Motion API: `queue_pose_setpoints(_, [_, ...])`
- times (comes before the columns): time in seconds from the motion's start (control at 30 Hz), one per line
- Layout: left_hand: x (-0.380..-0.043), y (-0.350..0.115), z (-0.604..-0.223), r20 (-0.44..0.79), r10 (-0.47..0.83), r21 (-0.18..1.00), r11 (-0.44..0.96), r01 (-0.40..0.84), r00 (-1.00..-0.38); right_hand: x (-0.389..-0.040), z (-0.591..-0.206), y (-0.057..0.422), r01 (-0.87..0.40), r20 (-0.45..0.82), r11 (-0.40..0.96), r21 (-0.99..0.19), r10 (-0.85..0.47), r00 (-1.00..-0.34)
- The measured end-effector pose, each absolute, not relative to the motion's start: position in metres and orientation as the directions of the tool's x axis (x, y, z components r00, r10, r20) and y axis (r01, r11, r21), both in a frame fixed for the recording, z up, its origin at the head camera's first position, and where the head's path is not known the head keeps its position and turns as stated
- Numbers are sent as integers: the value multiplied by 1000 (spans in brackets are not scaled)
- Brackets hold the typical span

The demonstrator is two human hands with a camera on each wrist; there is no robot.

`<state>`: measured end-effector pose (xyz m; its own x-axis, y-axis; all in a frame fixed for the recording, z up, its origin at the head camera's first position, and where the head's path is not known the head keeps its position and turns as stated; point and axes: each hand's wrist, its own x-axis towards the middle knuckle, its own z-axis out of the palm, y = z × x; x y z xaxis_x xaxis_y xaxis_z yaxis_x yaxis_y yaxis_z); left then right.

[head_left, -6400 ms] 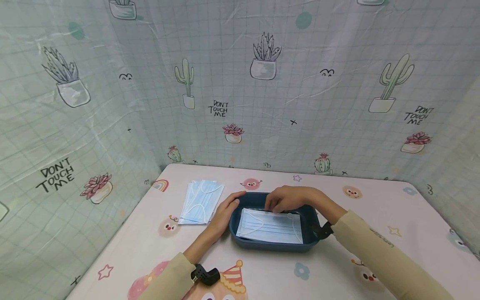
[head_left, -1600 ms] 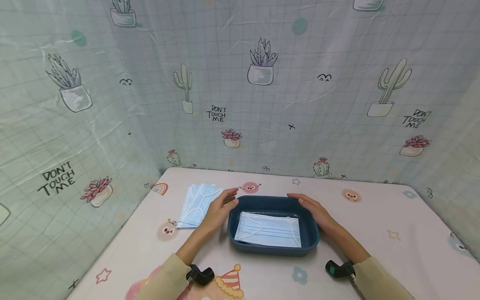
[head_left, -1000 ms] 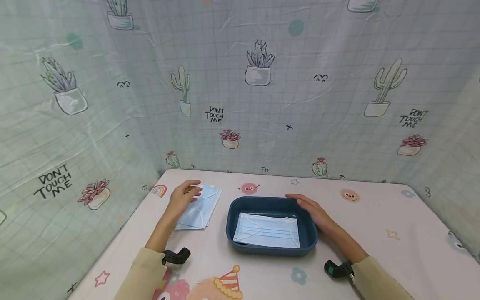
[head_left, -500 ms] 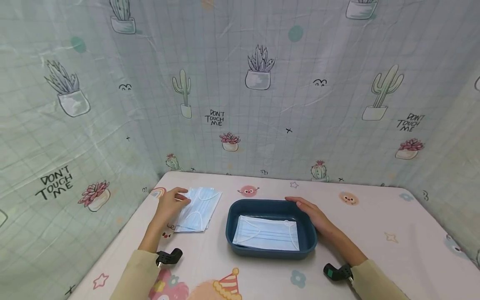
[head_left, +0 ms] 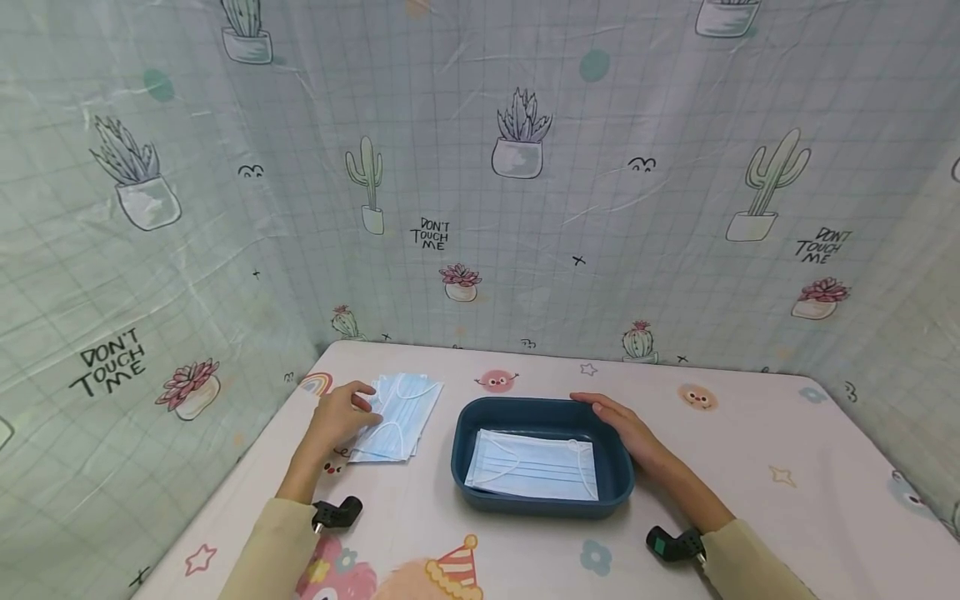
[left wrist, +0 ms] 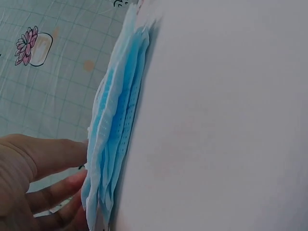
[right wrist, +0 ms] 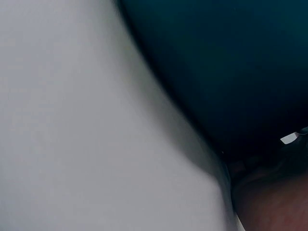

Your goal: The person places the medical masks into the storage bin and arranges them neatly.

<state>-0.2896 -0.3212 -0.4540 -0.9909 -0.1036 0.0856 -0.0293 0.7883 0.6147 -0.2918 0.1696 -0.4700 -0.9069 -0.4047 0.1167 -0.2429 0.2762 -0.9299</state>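
In the head view, a stack of light blue face masks lies on the left of the table. My left hand is at its left edge, thumb right at the masks' top face and the other fingers bent beside it; whether they pinch a mask I cannot tell. A dark blue rectangular bin stands at the middle, with more face masks lying flat inside, ear loops showing. My right hand rests with extended fingers along the bin's far right rim and outer wall.
The table has a pale cloth with printed cartoon faces, stars and flowers. Behind and to the left hangs a gridded curtain with cactus prints. A small black camera sits on each wrist.
My right hand has left the masks inside the bin for its outer right side. My left hand has gone from the bin's left rim over to the loose stack, lowering slightly onto its edge.
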Motion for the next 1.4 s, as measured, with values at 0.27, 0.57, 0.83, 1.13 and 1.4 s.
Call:
queue_pose_setpoints(0.27, [-289, -318, -449, 59, -72, 584, 811, -25, -996, -292, -472, 171, -238, 113, 277, -931, -401, -909])
queue_pose_setpoints(0.57, [-286, -314, -443, 11, -77, 588, 807, -56, -997, -293, -471, 172, -230, 105, 277, -933, -401, -910])
queue_pose_setpoints(0.83, [-285, -313, -445, -55, -114, 611, 782, -124, -992, -295, -473, 172, -229, 114, 235, -944, -419, -901])
queue_pose_setpoints(1.13, [-285, -317, -444, -62, -158, 628, 761, -161, -986, -294, -472, 171, -247, 116, 279, -928, -412, -904])
queue_pose_setpoints(1.4, [-288, -317, -446, -37, -150, 701, 701, -133, -988, -294, -473, 171, -234, 121, 227, -946, -422, -899])
